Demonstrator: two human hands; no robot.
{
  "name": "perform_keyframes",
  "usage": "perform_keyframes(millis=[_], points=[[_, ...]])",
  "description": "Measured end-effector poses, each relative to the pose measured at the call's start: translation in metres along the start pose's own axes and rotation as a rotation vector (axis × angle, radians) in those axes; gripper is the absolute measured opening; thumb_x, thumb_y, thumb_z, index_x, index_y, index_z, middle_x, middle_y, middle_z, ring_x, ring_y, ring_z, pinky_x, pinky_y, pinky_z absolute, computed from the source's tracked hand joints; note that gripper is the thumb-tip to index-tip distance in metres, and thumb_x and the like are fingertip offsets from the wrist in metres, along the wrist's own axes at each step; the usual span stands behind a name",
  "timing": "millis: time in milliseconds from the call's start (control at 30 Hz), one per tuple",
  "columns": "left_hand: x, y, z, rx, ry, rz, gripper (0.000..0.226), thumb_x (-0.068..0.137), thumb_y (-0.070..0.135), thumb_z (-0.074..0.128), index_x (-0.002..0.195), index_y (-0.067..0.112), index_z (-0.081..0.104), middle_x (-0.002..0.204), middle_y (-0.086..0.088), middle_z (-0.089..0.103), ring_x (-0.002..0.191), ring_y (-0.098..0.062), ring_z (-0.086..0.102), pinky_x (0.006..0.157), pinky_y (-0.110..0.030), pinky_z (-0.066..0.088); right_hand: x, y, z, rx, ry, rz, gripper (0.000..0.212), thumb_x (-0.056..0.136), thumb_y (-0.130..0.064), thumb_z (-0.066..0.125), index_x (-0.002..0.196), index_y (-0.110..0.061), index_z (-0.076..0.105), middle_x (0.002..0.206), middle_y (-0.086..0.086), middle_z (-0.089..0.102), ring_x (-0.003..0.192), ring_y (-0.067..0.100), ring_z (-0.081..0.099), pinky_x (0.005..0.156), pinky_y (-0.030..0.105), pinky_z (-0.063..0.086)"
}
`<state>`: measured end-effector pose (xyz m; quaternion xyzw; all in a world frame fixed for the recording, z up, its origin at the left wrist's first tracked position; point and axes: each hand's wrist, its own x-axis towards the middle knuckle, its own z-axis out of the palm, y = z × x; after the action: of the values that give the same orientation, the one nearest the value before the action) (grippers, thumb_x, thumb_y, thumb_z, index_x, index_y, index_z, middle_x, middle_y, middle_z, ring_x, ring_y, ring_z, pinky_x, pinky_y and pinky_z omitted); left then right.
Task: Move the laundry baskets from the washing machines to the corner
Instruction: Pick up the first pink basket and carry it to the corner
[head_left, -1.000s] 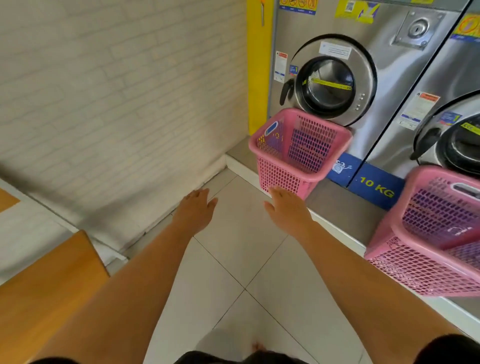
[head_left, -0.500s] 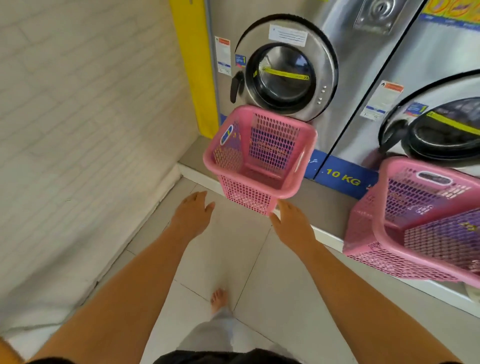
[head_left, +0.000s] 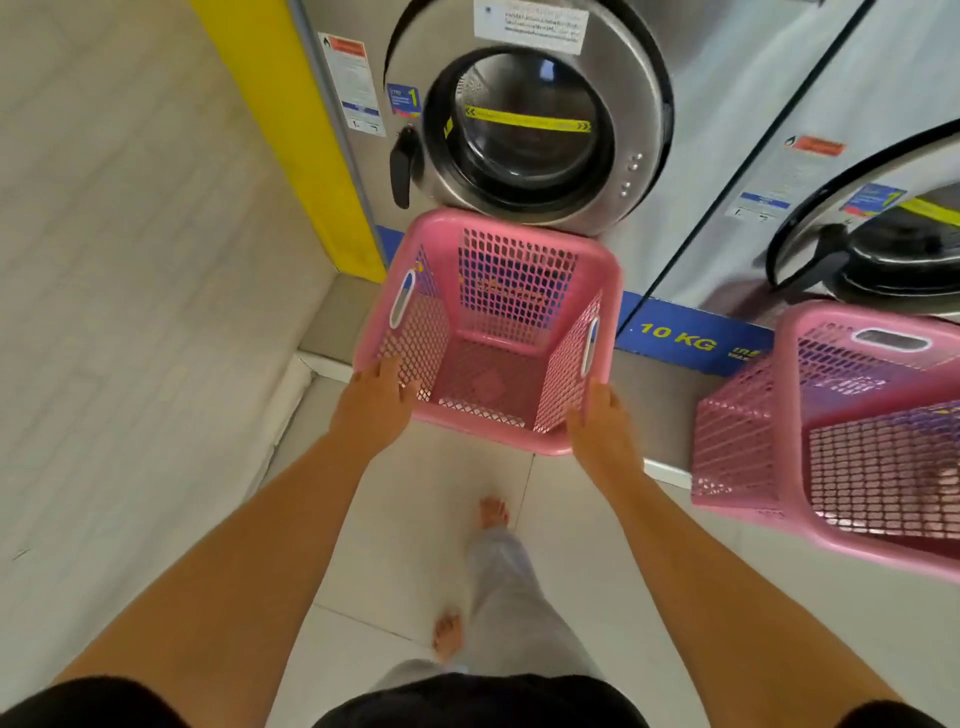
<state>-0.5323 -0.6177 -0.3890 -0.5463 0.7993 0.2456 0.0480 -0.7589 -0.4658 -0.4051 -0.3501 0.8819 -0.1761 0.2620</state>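
Observation:
An empty pink laundry basket (head_left: 519, 280) stands on the grey step in front of the left washing machine (head_left: 524, 130), just below its round door. My left hand (head_left: 371, 405) has its fingers over the rim at the near left corner. At the near right corner, my right hand (head_left: 602, 431) lies against the rim and wall. A second pink basket (head_left: 737, 447) stands tilted at the right, in front of the other washing machine (head_left: 883, 244), with no hand on it.
A pale brick wall (head_left: 130, 260) runs along the left and meets a yellow panel (head_left: 306, 156) beside the machines. The grey step (head_left: 332, 322) rises above the white tiled floor (head_left: 415, 519). My bare feet (head_left: 493, 512) are on the tiles.
I have stepped closer to the left machine. Both hands have gone forward from above the floor to the near corners of the left basket.

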Motion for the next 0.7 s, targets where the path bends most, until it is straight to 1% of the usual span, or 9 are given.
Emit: perform_keyframes(millis=[67, 133, 267, 367, 433, 500, 600, 633, 700], points=[[0.033, 0.004, -0.002, -0.005, -0.019, -0.027, 0.051, 0.098, 0.033, 0.043, 0.142, 0.008, 0.035, 0.14, -0.018, 0.046, 0.125, -0.039, 0.046, 0.1, -0.051, 0.042, 0.029, -0.002, 0.002, 0.004, -0.003, 0.042, 0.044, 0.096, -0.025, 0.05, 0.133, -0.003, 0.041, 0.134, 0.019, 0.049, 0.115, 0.04, 0.052, 0.097, 0.049, 0.044], [0.063, 0.006, -0.003, 0.004, -0.036, -0.055, 0.055, 0.098, 0.034, 0.044, 0.144, 0.008, 0.033, 0.143, -0.018, 0.043, 0.128, -0.039, 0.043, 0.101, -0.052, 0.04, 0.055, -0.002, 0.004, 0.008, -0.008, 0.092, 0.046, 0.096, -0.026, 0.05, 0.134, -0.002, 0.039, 0.137, 0.021, 0.046, 0.117, 0.041, 0.051, 0.097, 0.05, 0.043], [0.115, 0.005, 0.0, -0.046, -0.032, -0.092, 0.054, 0.096, 0.031, 0.047, 0.143, 0.007, 0.034, 0.142, -0.019, 0.042, 0.128, -0.041, 0.043, 0.101, -0.053, 0.04, 0.098, 0.002, 0.01, 0.01, -0.012, 0.152, 0.052, 0.096, -0.025, 0.051, 0.138, 0.0, 0.035, 0.141, 0.024, 0.042, 0.121, 0.043, 0.048, 0.1, 0.053, 0.041], [0.147, -0.001, 0.005, -0.032, -0.045, -0.117, 0.054, 0.095, 0.028, 0.049, 0.142, 0.005, 0.033, 0.142, -0.022, 0.04, 0.127, -0.043, 0.042, 0.101, -0.054, 0.04, 0.125, 0.005, 0.017, 0.056, 0.009, 0.2, 0.058, 0.094, -0.022, 0.053, 0.143, -0.003, 0.03, 0.144, 0.023, 0.038, 0.124, 0.043, 0.046, 0.101, 0.053, 0.039], [0.167, -0.006, 0.011, -0.008, -0.039, -0.114, 0.056, 0.095, 0.026, 0.049, 0.144, 0.006, 0.03, 0.144, -0.023, 0.037, 0.128, -0.045, 0.04, 0.102, -0.055, 0.039, 0.141, 0.007, 0.023, 0.066, 0.023, 0.223, 0.065, 0.094, -0.021, 0.053, 0.15, -0.008, 0.022, 0.151, 0.022, 0.031, 0.131, 0.042, 0.04, 0.105, 0.053, 0.037], [0.186, -0.013, 0.017, 0.01, -0.03, -0.123, 0.059, 0.096, 0.026, 0.048, 0.149, 0.012, 0.025, 0.148, -0.026, 0.031, 0.133, -0.046, 0.035, 0.105, -0.054, 0.035, 0.153, 0.011, 0.03, 0.06, 0.032, 0.24, 0.072, 0.096, -0.021, 0.052, 0.155, -0.016, 0.012, 0.158, 0.021, 0.019, 0.14, 0.042, 0.03, 0.111, 0.053, 0.032], [0.211, -0.025, 0.028, 0.02, -0.032, -0.141, 0.065, 0.097, 0.029, 0.048, 0.153, 0.025, 0.016, 0.155, -0.028, 0.017, 0.141, -0.046, 0.024, 0.111, -0.053, 0.028, 0.171, 0.019, 0.04, 0.073, 0.066, 0.225, 0.076, 0.097, -0.022, 0.05, 0.156, -0.026, 0.003, 0.161, 0.02, 0.009, 0.145, 0.04, 0.022, 0.11, 0.052, 0.03], [0.219, -0.029, 0.031, 0.024, -0.052, -0.151, 0.068, 0.096, 0.029, 0.048, 0.154, 0.03, 0.012, 0.156, -0.028, 0.015, 0.141, -0.046, 0.025, 0.111, -0.054, 0.029, 0.176, 0.021, 0.044, 0.076, 0.083, 0.217, 0.075, 0.097, -0.022, 0.049, 0.156, -0.028, 0.004, 0.162, 0.019, 0.008, 0.146, 0.039, 0.02, 0.11, 0.052, 0.031], [0.232, -0.036, 0.036, 0.024, -0.098, -0.159, 0.075, 0.094, 0.028, 0.052, 0.152, 0.041, 0.005, 0.155, -0.027, 0.017, 0.133, -0.05, 0.035, 0.107, -0.057, 0.035, 0.185, 0.026, 0.051, 0.07, 0.114, 0.2, 0.072, 0.098, -0.023, 0.048, 0.156, -0.032, 0.006, 0.163, 0.015, 0.009, 0.147, 0.036, 0.019, 0.106, 0.052, 0.036]])
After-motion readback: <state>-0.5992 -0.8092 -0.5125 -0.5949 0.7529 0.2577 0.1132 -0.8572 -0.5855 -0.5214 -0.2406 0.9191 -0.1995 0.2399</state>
